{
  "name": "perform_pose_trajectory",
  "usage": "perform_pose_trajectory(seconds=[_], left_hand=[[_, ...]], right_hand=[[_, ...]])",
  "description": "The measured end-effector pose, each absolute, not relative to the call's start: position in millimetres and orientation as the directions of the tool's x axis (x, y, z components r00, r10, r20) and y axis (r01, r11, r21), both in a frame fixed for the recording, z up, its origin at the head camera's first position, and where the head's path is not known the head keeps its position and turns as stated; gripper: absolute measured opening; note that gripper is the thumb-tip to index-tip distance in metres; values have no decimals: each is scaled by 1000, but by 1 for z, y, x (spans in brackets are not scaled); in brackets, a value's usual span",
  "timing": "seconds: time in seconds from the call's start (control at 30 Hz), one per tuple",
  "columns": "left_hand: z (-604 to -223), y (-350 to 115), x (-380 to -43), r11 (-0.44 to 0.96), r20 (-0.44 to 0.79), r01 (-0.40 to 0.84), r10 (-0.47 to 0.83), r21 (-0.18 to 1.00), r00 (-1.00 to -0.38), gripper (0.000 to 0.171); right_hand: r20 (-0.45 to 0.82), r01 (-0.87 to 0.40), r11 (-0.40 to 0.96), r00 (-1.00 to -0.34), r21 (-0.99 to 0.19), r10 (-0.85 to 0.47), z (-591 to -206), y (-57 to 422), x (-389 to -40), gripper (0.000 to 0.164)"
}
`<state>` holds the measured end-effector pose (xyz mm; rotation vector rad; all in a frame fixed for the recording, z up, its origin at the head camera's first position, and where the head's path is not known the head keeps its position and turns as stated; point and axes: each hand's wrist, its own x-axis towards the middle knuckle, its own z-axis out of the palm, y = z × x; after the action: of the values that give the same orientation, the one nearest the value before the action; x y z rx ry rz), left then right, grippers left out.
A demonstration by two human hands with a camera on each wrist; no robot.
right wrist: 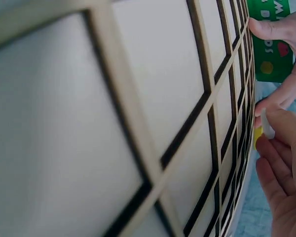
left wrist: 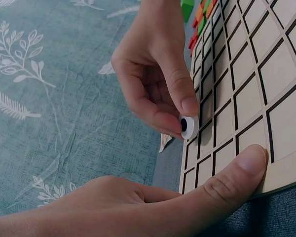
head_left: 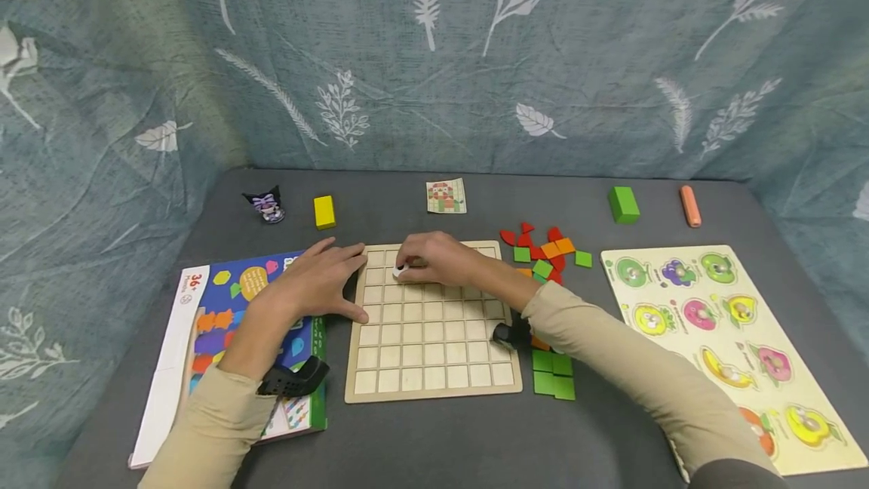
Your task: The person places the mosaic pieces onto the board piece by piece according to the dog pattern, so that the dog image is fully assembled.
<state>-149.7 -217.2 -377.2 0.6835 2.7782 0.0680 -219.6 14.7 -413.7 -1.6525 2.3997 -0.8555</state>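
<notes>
A wooden grid board (head_left: 434, 394) with square cells lies at the middle of the table. My right hand (head_left: 437, 257) is over its upper left cells and pinches a googly eye (left wrist: 191, 129), a white disc with a black centre, between thumb and fingertips. In the left wrist view the eye is tilted, close over the grid. At the board's left edge rests my left hand (head_left: 314, 280), its thumb and fingers spread along the frame. The left thumb (left wrist: 232, 177) presses on the rim in the left wrist view.
Red, orange and green tiles (head_left: 553, 374) lie along the board's right side. A boxed toy (head_left: 254, 278) is under the left forearm. The fruit puzzle board (head_left: 668, 259) stands right. Behind are a pattern card (head_left: 446, 196), yellow block (head_left: 324, 212), green block (head_left: 623, 204), figurine (head_left: 268, 204) and orange stick (head_left: 690, 206).
</notes>
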Motion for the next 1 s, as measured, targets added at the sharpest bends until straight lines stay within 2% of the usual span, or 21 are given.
perform_pose_trajectory(seconds=[0.33,0.47,0.73,0.87,1.0], left_hand=[[-377,-216,-150,893,-281,433,449,123,-848,95],[-376,-216,-150,892,-282,436,452,121,-846,95],[-377,-216,-149,891,-273,438,454,120,-848,93],[-378,-216,-149,890,-273,439,456,123,-847,94],[-378,-217,-149,890,-269,439,456,124,-848,95]], right_hand=[[209,-859,275,-392,-432,-896,-412,8,-218,13],[172,-875,266,-359,-405,-917,-409,8,-219,10],[61,-874,235,-287,-426,-956,-401,10,-225,10],[121,-889,236,-304,-392,-945,-404,8,-223,9],[198,-901,294,-366,-318,-909,-408,2,-214,11]])
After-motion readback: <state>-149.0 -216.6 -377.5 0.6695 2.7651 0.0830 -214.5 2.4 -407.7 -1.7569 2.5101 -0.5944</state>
